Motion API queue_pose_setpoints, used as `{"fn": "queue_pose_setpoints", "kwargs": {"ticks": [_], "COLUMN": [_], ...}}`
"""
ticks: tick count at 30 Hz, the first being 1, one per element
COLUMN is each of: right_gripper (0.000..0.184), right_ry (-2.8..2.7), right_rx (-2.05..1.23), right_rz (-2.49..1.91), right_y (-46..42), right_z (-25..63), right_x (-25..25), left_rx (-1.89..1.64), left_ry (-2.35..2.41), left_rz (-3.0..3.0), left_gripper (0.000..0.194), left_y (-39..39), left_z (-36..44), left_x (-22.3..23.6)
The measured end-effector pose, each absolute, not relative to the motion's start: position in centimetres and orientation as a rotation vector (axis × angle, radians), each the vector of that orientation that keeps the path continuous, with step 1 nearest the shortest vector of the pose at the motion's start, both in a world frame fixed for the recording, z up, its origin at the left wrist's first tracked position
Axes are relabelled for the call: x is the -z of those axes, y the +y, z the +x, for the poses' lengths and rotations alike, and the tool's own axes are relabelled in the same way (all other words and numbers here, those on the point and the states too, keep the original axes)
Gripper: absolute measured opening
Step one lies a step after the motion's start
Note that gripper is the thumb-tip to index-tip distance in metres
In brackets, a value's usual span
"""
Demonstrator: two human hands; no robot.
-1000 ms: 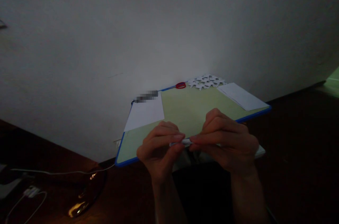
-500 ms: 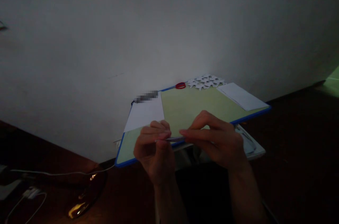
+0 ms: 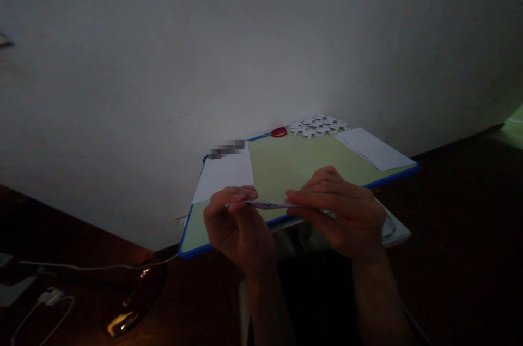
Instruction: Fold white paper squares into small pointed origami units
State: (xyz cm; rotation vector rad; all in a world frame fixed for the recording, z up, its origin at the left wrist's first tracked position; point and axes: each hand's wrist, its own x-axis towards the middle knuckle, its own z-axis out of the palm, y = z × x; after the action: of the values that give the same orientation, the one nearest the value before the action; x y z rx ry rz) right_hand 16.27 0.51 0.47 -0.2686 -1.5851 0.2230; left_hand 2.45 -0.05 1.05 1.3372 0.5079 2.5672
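A thin piece of folded paper stretches between my hands, seen nearly edge-on above the near edge of the table. My left hand pinches its left end between thumb and fingers. At the other end, my right hand is closed on the paper, thumb below and fingers above. Beyond them lies the pale green tabletop with a blue rim. Dim light hides the paper's folds.
Several folded paper pieces lie at the back, beside red-handled scissors. White sheets lie at the right and a white sheet at the left. A wall stands behind the table. A cable runs at lower left.
Both hands have risen slightly and moved a little apart. More of the folded paper shows between them, and it is still held at both ends.
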Motion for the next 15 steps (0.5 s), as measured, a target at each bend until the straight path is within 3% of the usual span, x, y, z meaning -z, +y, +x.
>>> {"fn": "queue_pose_setpoints", "kwargs": {"ticks": [15], "right_gripper": [0.045], "right_ry": [-1.590], "right_rx": [-0.159], "right_rz": [-0.319], "right_y": [1.0], "right_z": [16.6], "right_x": [0.0], "left_rx": [-2.590], "left_ry": [0.549], "left_rz": [1.321], "left_gripper": [0.013], "left_y": [0.3], "left_z": [1.7], "left_x": [-0.8]}}
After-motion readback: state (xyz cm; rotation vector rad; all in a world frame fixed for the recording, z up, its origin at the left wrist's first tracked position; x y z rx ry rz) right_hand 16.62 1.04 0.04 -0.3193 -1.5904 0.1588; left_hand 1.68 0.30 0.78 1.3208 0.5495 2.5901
